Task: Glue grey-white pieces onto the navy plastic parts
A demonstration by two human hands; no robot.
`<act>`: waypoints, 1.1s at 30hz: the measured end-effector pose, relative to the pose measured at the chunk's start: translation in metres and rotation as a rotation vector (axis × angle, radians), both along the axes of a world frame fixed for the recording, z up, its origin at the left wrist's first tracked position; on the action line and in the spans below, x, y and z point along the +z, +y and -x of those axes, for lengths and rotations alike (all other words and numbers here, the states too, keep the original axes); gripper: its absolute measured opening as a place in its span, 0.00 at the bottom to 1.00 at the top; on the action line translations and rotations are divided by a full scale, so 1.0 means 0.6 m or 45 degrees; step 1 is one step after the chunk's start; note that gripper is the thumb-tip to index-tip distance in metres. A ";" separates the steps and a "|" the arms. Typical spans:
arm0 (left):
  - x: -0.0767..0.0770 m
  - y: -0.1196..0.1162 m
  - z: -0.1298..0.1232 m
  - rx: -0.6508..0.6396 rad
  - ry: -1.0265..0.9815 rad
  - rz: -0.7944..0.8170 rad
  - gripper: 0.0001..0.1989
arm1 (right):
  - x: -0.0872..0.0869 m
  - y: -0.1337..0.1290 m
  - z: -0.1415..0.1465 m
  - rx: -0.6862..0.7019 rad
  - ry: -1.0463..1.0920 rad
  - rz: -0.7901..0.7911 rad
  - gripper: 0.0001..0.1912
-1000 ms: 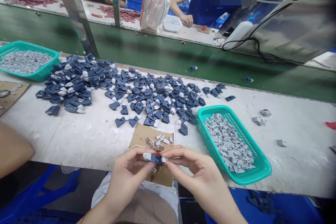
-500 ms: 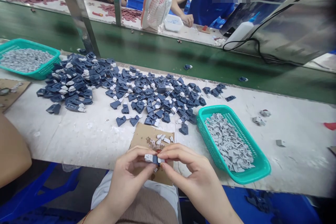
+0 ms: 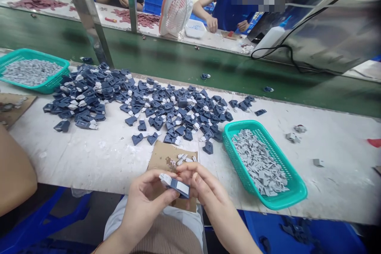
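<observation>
Between thumb and fingers, my left hand [image 3: 149,196] grips a small dark blue plastic part [image 3: 175,186] with a white piece at its far end and a light grey inset on top. Close by its right side is my right hand [image 3: 206,188], fingers apart and partly curled; whether a fingertip touches the part is hard to see. Beneath both hands lies a piece of brown cardboard [image 3: 160,154] with a few light grey pieces [image 3: 186,158] on it. Beyond it spreads a pile of dark blue parts [image 3: 178,107], many with white ends.
A green basket [image 3: 297,194] of small grey pieces stands at the right, another green basket [image 3: 56,83] at the far left. A green conveyor belt [image 3: 166,59] runs behind the table, carrying a few blue parts. Co-workers sit across it. A metal post [image 3: 89,20] rises at the left.
The blue part has turned so its grey inset faces up. My right hand's fingers have come off it and spread. Loose parts on the belt have shifted left.
</observation>
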State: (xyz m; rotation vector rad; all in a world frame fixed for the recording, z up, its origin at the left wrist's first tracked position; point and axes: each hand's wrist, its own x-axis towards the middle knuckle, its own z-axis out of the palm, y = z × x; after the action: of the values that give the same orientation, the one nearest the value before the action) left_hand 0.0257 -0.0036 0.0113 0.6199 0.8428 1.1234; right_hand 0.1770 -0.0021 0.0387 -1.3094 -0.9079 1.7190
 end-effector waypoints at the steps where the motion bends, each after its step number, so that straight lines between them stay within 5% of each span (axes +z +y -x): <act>1: 0.003 0.000 -0.001 -0.041 -0.055 0.003 0.08 | -0.002 -0.003 0.005 0.014 0.020 0.012 0.23; 4: 0.008 -0.001 -0.005 -0.139 -0.135 0.043 0.09 | -0.008 -0.008 0.021 0.047 0.099 0.044 0.25; 12: -0.002 -0.002 -0.005 -0.024 0.112 0.028 0.09 | -0.009 -0.011 0.035 -0.122 0.126 0.154 0.21; 17: -0.006 0.010 0.010 0.022 0.351 -0.468 0.14 | -0.012 -0.010 0.028 -0.176 0.135 0.284 0.34; 21: -0.004 0.024 0.026 -0.019 0.618 -0.884 0.18 | -0.012 -0.007 0.027 -0.167 0.149 0.218 0.34; 27: -0.006 0.032 0.027 0.098 0.691 -1.114 0.17 | -0.009 -0.015 0.037 -0.247 0.134 0.196 0.33; 33: -0.006 0.036 0.016 0.072 0.758 -1.189 0.30 | -0.010 -0.018 0.032 -0.190 -0.107 0.060 0.34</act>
State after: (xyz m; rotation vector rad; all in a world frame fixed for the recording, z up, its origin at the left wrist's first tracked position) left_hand 0.0159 0.0182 0.0079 1.7760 0.7960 1.3909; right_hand 0.1576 -0.0128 0.0326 -1.4531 -0.7995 1.5888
